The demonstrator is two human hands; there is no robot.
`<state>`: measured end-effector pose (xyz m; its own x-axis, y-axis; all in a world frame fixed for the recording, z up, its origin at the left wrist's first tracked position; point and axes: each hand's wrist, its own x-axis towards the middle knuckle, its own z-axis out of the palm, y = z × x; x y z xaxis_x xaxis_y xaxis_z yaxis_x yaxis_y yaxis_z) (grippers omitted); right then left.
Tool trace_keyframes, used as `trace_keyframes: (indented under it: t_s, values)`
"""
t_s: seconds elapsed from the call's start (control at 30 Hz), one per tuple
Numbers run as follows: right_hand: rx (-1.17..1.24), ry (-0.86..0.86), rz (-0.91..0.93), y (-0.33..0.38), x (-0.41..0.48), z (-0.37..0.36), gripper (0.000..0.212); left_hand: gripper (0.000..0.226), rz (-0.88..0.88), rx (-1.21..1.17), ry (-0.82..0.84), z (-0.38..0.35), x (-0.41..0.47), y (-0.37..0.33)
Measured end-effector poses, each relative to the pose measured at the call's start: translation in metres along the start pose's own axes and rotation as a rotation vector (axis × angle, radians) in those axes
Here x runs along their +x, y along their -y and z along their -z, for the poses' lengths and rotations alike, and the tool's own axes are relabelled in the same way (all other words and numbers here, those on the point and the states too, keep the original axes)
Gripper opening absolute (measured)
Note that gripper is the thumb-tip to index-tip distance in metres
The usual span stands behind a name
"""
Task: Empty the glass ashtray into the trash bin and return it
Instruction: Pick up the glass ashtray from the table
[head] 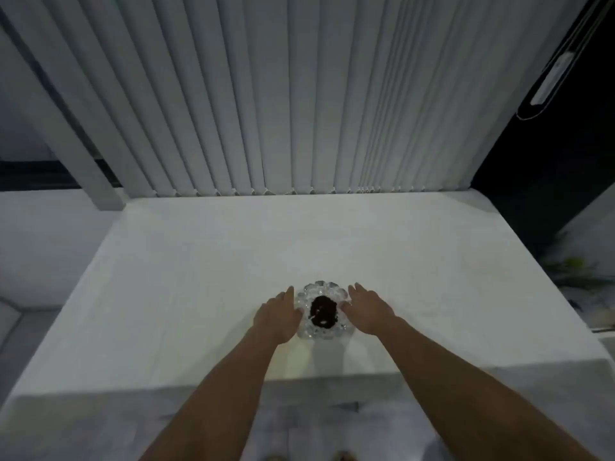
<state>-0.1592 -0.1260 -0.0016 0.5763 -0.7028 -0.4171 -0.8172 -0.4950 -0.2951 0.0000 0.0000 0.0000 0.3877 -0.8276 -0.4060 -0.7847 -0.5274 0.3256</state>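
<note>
A round, bubbly clear glass ashtray [322, 311] with a dark heap of ash in its middle sits on a white table [199, 277], near the front edge. My left hand [279, 315] lies against the ashtray's left side, fingers spread along the rim. My right hand [367, 309] is at its right side, thumb touching the rim and fingers stretched out. The ashtray rests on the table between both hands. No trash bin is in view.
White vertical blinds [299, 94] hang behind the table's far edge. A dark window with a handle [549, 78] is at the right. A white post [100, 181] stands at the back left. Pale floor [299, 427] shows below the table's front edge.
</note>
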Motion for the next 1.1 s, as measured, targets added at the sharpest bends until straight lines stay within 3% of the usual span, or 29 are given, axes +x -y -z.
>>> trace_keyframes:
  t_s: [0.23,0.3,0.43,0.57,0.8,0.97,1.1]
  values:
    - [0.149,0.043,-0.045,-0.009,0.005,-0.02,0.068,0.059,0.113,-0.354,-0.007,-0.023,0.007,-0.006]
    - [0.254,0.037,-0.054,-0.011,0.008,-0.023,0.062,0.056,0.147,-0.482,-0.031,-0.031,0.007,-0.01]
    - [0.523,-0.028,-0.023,-0.011,0.014,-0.028,0.029,0.051,0.31,-0.767,-0.057,-0.046,0.011,-0.013]
    - [0.705,-0.016,-0.133,-0.01,0.012,-0.028,0.036,0.051,0.429,-1.05,-0.043,-0.043,0.017,-0.019]
    - [1.063,-0.101,-0.311,-0.035,-0.008,-0.03,0.041,0.037,0.373,-1.061,0.006,-0.029,0.021,-0.047]
    - [1.558,-0.155,-0.507,-0.072,-0.055,-0.026,0.042,0.034,0.213,-0.923,0.135,-0.029,0.023,-0.088]
    - [1.755,-0.287,-0.621,-0.105,-0.099,-0.036,0.051,0.038,0.072,-0.798,0.239,-0.044,0.019,-0.129]
